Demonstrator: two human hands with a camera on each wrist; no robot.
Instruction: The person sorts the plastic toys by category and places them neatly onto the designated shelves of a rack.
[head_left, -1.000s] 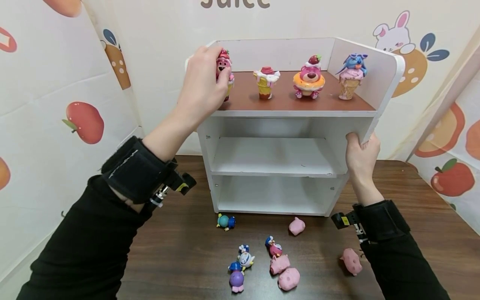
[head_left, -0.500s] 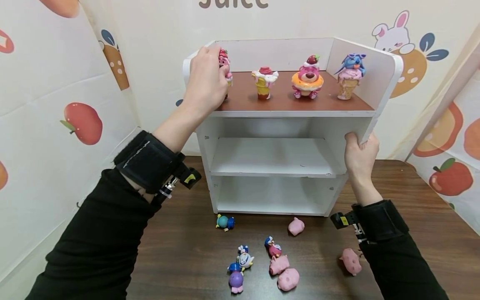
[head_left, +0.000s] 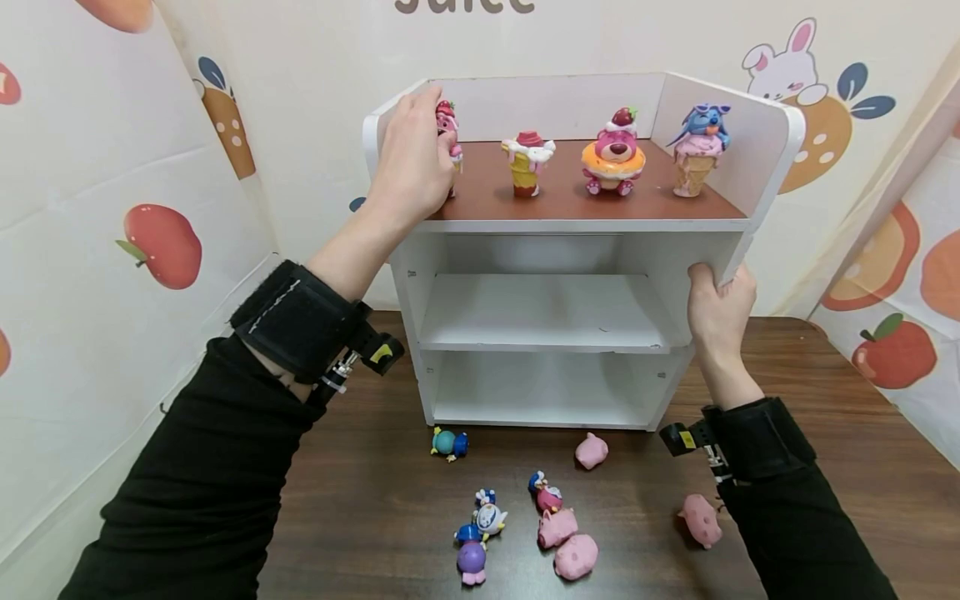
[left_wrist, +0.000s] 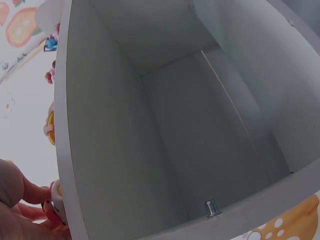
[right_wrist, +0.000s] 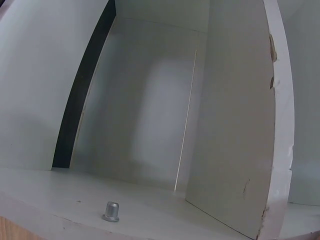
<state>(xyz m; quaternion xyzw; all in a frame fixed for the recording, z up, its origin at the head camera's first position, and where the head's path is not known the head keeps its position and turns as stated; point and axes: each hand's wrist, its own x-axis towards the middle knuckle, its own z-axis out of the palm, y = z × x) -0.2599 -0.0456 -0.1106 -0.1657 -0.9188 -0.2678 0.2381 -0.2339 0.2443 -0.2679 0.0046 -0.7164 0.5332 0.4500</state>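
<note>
My left hand [head_left: 416, 162] pinches a pink bear figurine [head_left: 447, 121] with a strawberry on its head, at the left end of the brown top shelf. The hand hides much of it. In the left wrist view, thumb and fingers close on the red-and-white side of this figurine [left_wrist: 58, 202]. Down at the right, my right hand [head_left: 722, 321] grips the side panel of the white shelf unit [head_left: 555, 347]. To the right of the bear stand an ice-cream cup figurine [head_left: 527, 162], a bear in an orange ring [head_left: 613, 158] and a blue dog figurine on a cone [head_left: 699, 150].
On the brown table [head_left: 360, 517] before the unit lie several pink pig figurines, such as one pig [head_left: 592, 451], and several small blue and purple figures, among them a teal-and-blue one [head_left: 448, 442]. A metal peg [right_wrist: 111, 212] sticks out of the panel inside the unit.
My left forearm has shifted right and my left hand now covers more of the bear figurine. The right hand keeps its hold on the side panel. The view has shifted slightly.
</note>
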